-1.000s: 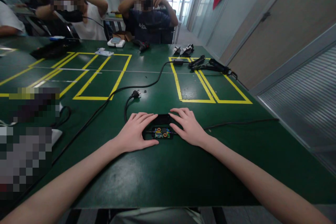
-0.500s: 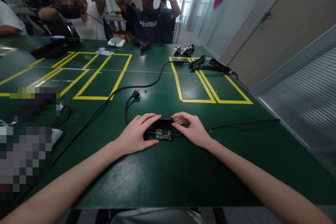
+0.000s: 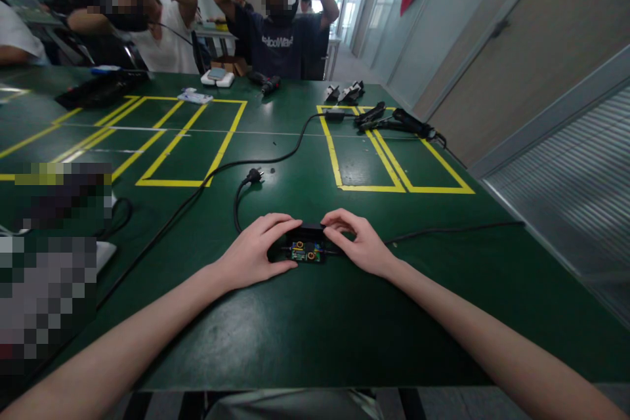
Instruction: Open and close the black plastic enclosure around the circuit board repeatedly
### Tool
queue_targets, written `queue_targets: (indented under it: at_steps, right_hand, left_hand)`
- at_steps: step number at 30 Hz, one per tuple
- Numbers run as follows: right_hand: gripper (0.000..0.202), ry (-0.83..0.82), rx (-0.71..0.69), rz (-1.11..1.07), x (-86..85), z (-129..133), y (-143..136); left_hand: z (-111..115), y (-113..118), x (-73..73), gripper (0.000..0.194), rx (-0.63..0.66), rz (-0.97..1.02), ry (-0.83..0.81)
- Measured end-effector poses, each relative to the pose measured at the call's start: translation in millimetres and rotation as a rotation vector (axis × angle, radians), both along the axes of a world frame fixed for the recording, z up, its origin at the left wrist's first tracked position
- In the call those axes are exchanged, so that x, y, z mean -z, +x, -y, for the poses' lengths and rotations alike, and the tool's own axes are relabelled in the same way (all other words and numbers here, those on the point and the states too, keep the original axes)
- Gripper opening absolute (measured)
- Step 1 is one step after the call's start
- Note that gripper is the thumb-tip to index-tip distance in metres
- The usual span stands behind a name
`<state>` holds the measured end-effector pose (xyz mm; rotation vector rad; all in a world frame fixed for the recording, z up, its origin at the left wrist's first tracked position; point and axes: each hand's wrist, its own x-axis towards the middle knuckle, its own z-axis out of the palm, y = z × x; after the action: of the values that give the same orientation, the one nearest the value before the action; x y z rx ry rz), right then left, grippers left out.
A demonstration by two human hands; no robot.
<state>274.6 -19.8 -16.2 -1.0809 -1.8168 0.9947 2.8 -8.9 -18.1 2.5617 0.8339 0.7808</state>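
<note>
A small circuit board (image 3: 306, 252) with two copper-coloured ring coils lies on the green table, with black cable running out from both sides. Just behind the board, a black plastic cover (image 3: 311, 231) stands on edge. My left hand (image 3: 258, 246) curves round the left end, fingertips on the cover and thumb by the board's near edge. At the other end, my right hand (image 3: 357, 239) pinches the cover between thumb and fingers. The cable's black plug (image 3: 254, 176) rests beyond my left hand. Whether the cover touches the board is hard to see.
Yellow tape (image 3: 374, 189) marks rectangles on the table. A long black cable (image 3: 266, 162) crosses to a black hinged tool (image 3: 394, 121). A power drill (image 3: 270, 84) and a white device (image 3: 217, 77) lie at the far edge. Two people sit opposite with raised arms.
The cover has tipped slightly, showing less of its dark inside. My hands have barely shifted. The person straight across has raised their hands a little higher.
</note>
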Motion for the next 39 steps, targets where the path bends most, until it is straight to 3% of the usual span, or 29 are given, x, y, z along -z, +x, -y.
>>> queue_targets:
  at_steps: [11,17,29,32,39]
  right_hand:
    - [0.012,0.288,-0.223,0.225,-6.2,3.2,5.2]
    - [0.033,0.418,-0.271,0.443,-3.9,2.4,7.7]
    - [0.026,0.437,-0.235,0.466,-4.7,7.2,1.0]
    - [0.033,0.502,-0.262,0.571,-4.8,6.3,0.9]
    - [0.027,0.661,-0.303,0.719,-4.7,6.1,-0.9]
  left_hand:
    - [0.8,4.7,-7.4,0.019,0.118,0.049,0.031]
    - [1.4,5.4,-8.0,0.02,0.108,0.056,0.024]
    - [4.5,13.1,-7.9,0.034,0.078,-0.069,-0.021]
    - [4.9,11.3,-9.4,0.03,0.087,-0.127,0.042]
    - [4.4,8.1,-12.3,0.03,0.1,-0.179,0.081]
